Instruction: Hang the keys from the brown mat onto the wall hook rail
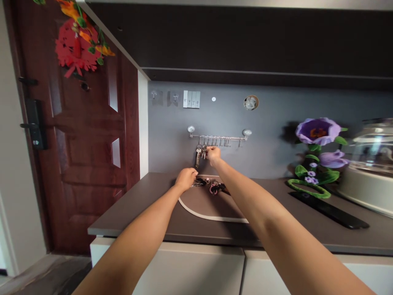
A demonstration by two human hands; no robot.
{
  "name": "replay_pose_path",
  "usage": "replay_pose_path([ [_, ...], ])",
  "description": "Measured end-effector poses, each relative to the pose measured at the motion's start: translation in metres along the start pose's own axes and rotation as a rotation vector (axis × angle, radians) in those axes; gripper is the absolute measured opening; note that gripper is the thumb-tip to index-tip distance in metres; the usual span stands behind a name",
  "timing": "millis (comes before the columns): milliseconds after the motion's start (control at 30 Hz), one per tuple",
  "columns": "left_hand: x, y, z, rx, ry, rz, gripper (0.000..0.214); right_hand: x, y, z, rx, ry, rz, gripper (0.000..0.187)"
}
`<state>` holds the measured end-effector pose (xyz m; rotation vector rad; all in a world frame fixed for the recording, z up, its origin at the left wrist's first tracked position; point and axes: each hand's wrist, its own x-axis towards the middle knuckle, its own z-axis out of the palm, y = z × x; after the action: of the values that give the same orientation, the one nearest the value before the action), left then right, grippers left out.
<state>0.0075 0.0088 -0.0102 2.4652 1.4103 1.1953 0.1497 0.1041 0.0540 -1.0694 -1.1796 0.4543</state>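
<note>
The keys (198, 158) hang from a metal hook rail (217, 137). They look light, hard and a bit slippery, so the ring is a good place to hold. The right hand (213, 155) is closed right by them, maybe gripping. The left hand (186, 179) curls over a dark key pile (199, 181) on a brown mat (208, 205).

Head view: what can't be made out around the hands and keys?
- Key bunch: right hand hides its top and hook; grip unclear.
- Black key fobs: left hand covers part; whether it holds anything is hidden.
- Glass-lidded pot: cut off by the right edge, blurred.
- Round wall fitting: too small to identify.
</note>
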Motion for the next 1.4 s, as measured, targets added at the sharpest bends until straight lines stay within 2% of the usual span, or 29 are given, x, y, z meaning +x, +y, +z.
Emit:
replay_pose_path([
  [367,-0.001,0.000,-0.001,-0.049,-0.008,-0.017,0.025,-0.013,-0.010,-0.007,0.013,-0.066,0.046,0.012],
  [500,-0.001,0.000,-0.003,-0.055,-0.010,-0.008,0.025,-0.027,-0.019,-0.016,-0.023,-0.082,0.089,0.014],
  [633,-0.001,0.000,-0.005,-0.042,-0.009,0.031,0.023,-0.047,-0.028,-0.029,-0.092,-0.132,0.072,0.017],
  [733,-0.002,-0.001,-0.006,-0.029,-0.023,0.053,0.021,-0.062,-0.026,-0.039,-0.135,-0.183,0.031,0.014],
  [933,-0.004,-0.002,-0.005,-0.018,-0.091,0.096,0.021,-0.091,-0.004,-0.059,-0.267,-0.327,-0.050,0.013],
  [1100,-0.005,-0.002,-0.004,0.051,-0.172,0.134,0.023,-0.111,0.000,-0.077,-0.530,-0.430,-0.201,0.017],
  [1267,-0.006,0.000,-0.004,0.162,-0.239,0.196,0.023,-0.115,-0.004,-0.083,-0.794,-0.613,-0.348,0.021],
  [1400,-0.006,-0.001,-0.003,0.231,-0.256,0.260,0.022,-0.112,-0.001,-0.080,-0.906,-0.658,-0.393,0.024],
])
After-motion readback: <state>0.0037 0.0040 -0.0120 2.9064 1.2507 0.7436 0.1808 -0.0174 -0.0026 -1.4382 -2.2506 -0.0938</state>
